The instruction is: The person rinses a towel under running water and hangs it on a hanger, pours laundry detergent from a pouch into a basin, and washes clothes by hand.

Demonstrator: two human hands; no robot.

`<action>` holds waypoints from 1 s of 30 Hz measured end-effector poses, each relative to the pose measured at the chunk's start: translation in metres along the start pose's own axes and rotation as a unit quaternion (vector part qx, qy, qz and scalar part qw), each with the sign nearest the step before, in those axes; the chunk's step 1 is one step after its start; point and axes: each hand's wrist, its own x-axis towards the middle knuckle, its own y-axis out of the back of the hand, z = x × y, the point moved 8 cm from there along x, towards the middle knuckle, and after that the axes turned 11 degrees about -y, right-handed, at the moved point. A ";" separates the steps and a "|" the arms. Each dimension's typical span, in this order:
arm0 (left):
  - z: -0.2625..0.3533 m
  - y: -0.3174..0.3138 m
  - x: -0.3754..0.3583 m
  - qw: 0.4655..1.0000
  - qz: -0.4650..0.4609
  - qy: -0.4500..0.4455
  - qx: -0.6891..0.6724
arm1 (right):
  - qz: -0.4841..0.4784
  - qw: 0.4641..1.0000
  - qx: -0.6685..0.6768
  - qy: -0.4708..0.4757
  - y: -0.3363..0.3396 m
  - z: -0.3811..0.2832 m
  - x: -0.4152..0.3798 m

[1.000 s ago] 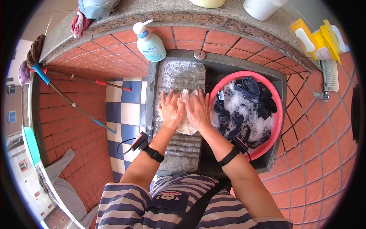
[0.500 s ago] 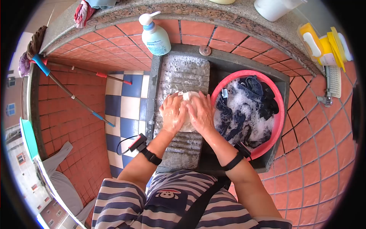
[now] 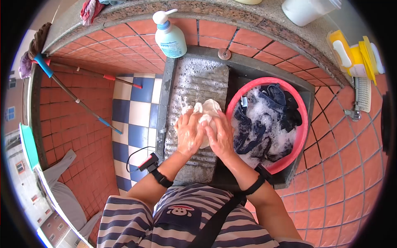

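Note:
A wet, soapy white cloth (image 3: 211, 106) lies bunched on the ridged stone washboard (image 3: 209, 82). My left hand (image 3: 189, 134) is closed on the left part of the cloth, fingers curled into it. From the other side, my right hand (image 3: 221, 136) grips the same cloth, its thumb close to my left hand. Folds of fabric stick out beyond my fingertips, and the part under my palms is hidden. Suds cover the far end of the washboard.
Right of the washboard, a red basin (image 3: 305, 124) holds dark clothes (image 3: 273, 97) in foamy water inside the dark stone sink (image 3: 307, 89). A pump bottle (image 3: 171, 43) stands at the sink's far left corner. Mop handles (image 3: 87, 108) lean at left; a faucet (image 3: 355, 113) is at right.
My hands have drawn slightly closer to my body and curled more tightly. The cloth is more bunched up, with more folds showing past my fingers. The view has shifted a little.

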 end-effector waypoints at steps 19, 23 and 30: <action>0.010 -0.010 -0.031 0.978 -0.015 -0.202 -0.047 | 0.029 0.982 -0.066 0.175 -0.013 0.009 -0.041; -0.023 -0.025 0.082 0.993 -0.003 -0.067 0.102 | 0.027 0.987 -0.142 0.075 -0.015 0.001 0.070; 0.012 0.008 -0.027 0.998 0.010 -0.053 -0.045 | 0.015 0.993 -0.089 0.072 0.001 -0.008 -0.038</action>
